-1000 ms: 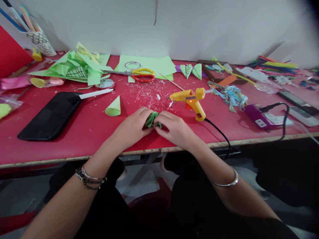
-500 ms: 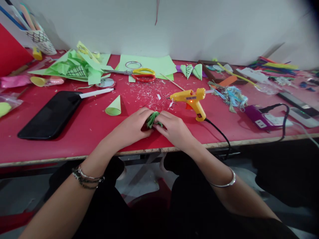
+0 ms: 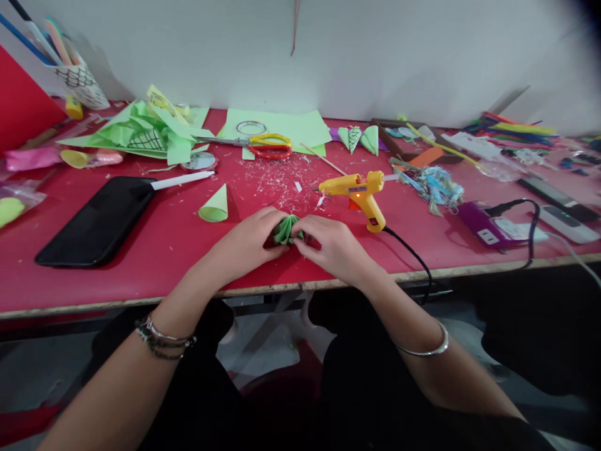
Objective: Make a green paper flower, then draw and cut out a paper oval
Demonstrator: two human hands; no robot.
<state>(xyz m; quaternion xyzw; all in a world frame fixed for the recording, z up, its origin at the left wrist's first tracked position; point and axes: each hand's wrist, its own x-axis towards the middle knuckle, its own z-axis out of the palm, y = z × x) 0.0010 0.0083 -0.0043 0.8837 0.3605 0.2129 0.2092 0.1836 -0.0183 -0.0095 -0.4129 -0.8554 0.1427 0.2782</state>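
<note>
A green pleated paper piece, folded into a fan-like round, is held between both hands just above the table's front edge. My left hand curls round its left side, fingers behind and thumb in front. On the other side my right hand pinches it with thumb and fingers, which hide part of the folds. A light green paper cone stands on the red table left of my hands. Close by on the right lies a yellow hot glue gun, its orange light lit.
Scissors, green paper sheets and paper shreds lie behind my hands. A black phone is at left. The glue gun's cord hangs over the front edge near a purple power adapter.
The pleated paper has turned slightly, so more of its folds show between my hands. My right hand has shifted a little on it. The view has tilted slightly.
</note>
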